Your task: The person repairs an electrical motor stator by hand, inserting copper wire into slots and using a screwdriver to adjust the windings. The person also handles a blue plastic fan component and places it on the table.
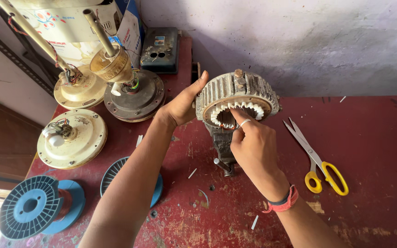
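Note:
A round metal stator core [253, 89] with white insulation in its inner slots sits tilted on a small bench vise [222, 149] on a worn red table [373, 138]. My left hand [181, 104] is pressed against the core's left outer side, thumb raised along its rim. My right hand [249, 140] reaches up from below, its ringed index finger pressed into the white-lined slots at the inner ring. A red band and a dark band circle my right wrist.
Scissors with yellow handles [315, 160] lie to the right. Three ceiling fan motor housings [72, 138] [136, 94] [76, 87] stand at the left with rods and wires. Two blue wire spools [37, 206] [116, 177] sit at front left. A dark box [161, 49] rests against the wall.

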